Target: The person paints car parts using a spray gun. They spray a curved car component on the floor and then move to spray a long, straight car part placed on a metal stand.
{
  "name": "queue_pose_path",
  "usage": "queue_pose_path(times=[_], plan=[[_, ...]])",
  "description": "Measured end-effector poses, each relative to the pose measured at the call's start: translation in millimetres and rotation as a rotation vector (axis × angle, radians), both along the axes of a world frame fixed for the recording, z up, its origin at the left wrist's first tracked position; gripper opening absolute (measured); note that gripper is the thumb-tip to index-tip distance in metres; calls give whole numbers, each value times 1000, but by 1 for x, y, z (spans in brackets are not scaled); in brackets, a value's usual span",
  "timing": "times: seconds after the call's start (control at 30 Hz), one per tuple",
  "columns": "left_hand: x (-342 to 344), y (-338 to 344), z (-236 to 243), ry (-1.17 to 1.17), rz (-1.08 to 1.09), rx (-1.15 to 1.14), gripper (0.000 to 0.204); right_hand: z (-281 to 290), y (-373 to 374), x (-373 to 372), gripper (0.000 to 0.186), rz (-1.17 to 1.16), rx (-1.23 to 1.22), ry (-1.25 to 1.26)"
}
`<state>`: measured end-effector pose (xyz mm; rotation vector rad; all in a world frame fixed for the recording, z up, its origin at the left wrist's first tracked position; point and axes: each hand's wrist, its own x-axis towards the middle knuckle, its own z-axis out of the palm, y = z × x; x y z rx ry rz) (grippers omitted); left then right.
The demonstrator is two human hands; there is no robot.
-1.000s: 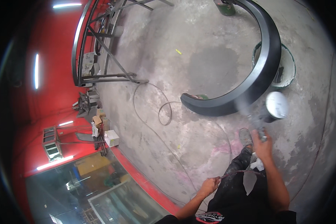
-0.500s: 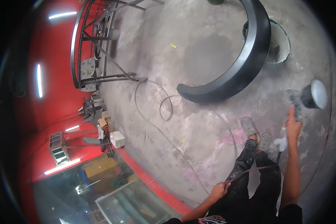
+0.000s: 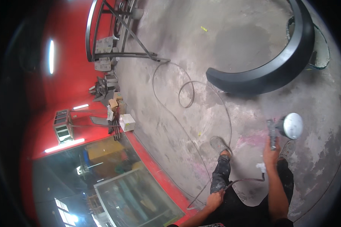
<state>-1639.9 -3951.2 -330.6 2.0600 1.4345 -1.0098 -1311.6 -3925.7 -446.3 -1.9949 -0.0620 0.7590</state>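
Observation:
My right hand (image 3: 271, 154) is closed around the handle of a spray gun (image 3: 272, 135). A dark cup with a round white top (image 3: 293, 126) sits on the gun's right side. From a white fitting below the handle, a dark air hose (image 3: 244, 179) curves over to my left hand (image 3: 215, 199), whose fingers are wrapped round it near my left thigh. Ahead of the gun, a curved dark grey arch-shaped panel (image 3: 259, 82) stands above the floor, apart from the gun.
A rimmed bucket (image 3: 323, 49) stands behind the arch panel at the far right. Loops of hose (image 3: 189, 104) lie on the stained concrete floor. At far left is a metal frame (image 3: 129, 56); boxes (image 3: 127, 122) line the red wall beside a glass partition (image 3: 129, 193).
My view has shifted, moving the arch panel rightward in the picture. My right hand and spray gun have come leftward and lower, and my feet are now wider apart. Both hands keep their holds.

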Motion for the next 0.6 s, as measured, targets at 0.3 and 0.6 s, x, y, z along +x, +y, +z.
queue_pose_path(times=[0.3,0.6], plan=[[-83,161,-48,-199,-77,276,27,-6,152,-154,30,268,83,-221],[-152,269,-39,-384,-140,248,24,16,255,-194,42,-134,-315,-192]])
